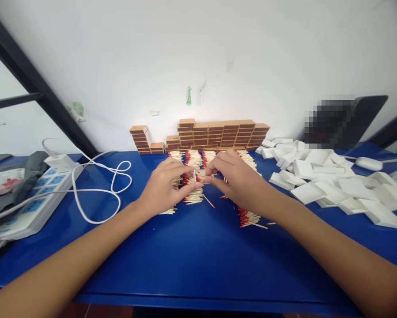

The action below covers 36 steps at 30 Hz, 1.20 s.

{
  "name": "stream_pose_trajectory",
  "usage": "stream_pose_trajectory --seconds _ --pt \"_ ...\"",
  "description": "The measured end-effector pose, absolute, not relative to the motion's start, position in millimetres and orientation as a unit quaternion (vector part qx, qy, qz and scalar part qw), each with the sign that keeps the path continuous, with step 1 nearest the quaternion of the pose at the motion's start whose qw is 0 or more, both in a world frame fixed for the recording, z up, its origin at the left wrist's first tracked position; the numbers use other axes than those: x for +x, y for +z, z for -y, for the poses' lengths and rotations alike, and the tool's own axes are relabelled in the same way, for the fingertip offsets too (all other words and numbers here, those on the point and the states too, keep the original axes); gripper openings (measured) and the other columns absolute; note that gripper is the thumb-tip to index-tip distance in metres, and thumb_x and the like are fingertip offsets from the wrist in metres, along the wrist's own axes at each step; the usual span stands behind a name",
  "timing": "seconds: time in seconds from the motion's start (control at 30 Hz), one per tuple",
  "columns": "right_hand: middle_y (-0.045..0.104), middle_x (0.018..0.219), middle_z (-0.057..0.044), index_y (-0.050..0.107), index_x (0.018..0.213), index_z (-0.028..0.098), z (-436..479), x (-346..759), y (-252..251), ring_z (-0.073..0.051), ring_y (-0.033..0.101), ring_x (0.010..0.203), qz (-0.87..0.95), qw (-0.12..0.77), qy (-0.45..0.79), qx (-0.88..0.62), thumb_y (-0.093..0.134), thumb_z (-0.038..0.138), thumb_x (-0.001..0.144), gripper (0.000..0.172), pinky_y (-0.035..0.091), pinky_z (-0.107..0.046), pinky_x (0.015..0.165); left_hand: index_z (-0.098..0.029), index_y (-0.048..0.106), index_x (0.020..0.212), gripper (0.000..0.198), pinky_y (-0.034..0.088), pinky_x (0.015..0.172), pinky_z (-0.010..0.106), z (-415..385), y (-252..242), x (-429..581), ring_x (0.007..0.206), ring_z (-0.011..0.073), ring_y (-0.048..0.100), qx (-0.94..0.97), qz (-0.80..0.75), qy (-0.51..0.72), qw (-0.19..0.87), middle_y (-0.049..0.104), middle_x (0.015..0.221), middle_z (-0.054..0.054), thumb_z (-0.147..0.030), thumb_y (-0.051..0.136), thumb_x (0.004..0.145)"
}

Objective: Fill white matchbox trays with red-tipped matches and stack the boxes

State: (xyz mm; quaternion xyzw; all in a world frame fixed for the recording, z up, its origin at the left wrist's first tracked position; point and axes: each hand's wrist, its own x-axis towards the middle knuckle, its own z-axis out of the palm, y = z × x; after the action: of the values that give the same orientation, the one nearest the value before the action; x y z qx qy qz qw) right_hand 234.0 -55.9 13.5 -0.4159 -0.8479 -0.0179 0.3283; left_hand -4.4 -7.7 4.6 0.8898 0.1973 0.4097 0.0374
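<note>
The left hand (pixel 163 187) and the right hand (pixel 238 181) meet, and both pinch a small white cardboard tray (pixel 198 176) between their fingertips. Under the hands lie thin wooden matches with red tips (pixel 249 217) on the blue table (pixel 191 256). Behind the hands stand stacked brown cardboard matchboxes (pixel 218 134).

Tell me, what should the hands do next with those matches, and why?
Probably carry the small bundle of matches, pinched between the left hand and right hand, over to a white tray on the right. Both hands grip it above the loose match piles, and the open trays lie empty beside them.
</note>
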Motion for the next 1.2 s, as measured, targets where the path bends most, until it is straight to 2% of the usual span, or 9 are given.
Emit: stream_pose_trajectory --seconds 0.37,0.53,0.93,1.2 --pt "0.064 0.092 -0.006 0.063 0.088 0.021 50 247 20 -0.025 0.054 0.092 0.843 0.314 -0.012 -0.436 0.066 0.026 0.101 0.014 0.041 -0.039 0.084 -0.021 0.077 0.106 0.029 0.056 0.088 0.038 7 4 -5 0.090 0.0205 0.069 0.880 -0.227 0.413 0.064 0.078 0.093 0.004 -0.045 0.082 0.091" --pt "0.064 0.091 -0.006 0.060 0.087 0.021 51 240 16 -0.024 0.054 0.091 0.844 0.328 -0.001 -0.425 0.066 0.021 0.100 0.014 0.041 -0.037 0.081 -0.019 0.077 0.108 0.031 0.056 0.086 0.037 9 5 -4 0.090 0.0204 0.070 0.884 -0.206 0.416 0.056 0.078 0.095 0.006 -0.044 0.082 0.091" --pt "0.065 0.090 -0.004 0.060 0.087 0.022 49 240 13 -0.022 0.056 0.089 0.830 0.352 0.031 -0.431 0.070 0.026 0.100 0.017 0.041 -0.035 0.079 -0.022 0.078 0.105 0.029 0.055 0.086 0.035 9 4 -4 0.093 0.0202 0.070 0.872 -0.241 0.414 0.098 0.080 0.098 0.004 -0.047 0.082 0.090" --pt "0.064 0.084 -0.003 0.060 0.086 0.023 49 245 20 -0.022 0.055 0.084 0.809 0.369 0.024 -0.457 0.061 0.030 0.104 0.019 0.040 -0.036 0.076 -0.023 0.078 0.103 0.028 0.055 0.087 0.037 7 4 -6 0.095 0.0213 0.070 0.865 -0.277 0.408 0.097 0.080 0.099 0.003 -0.048 0.081 0.091"
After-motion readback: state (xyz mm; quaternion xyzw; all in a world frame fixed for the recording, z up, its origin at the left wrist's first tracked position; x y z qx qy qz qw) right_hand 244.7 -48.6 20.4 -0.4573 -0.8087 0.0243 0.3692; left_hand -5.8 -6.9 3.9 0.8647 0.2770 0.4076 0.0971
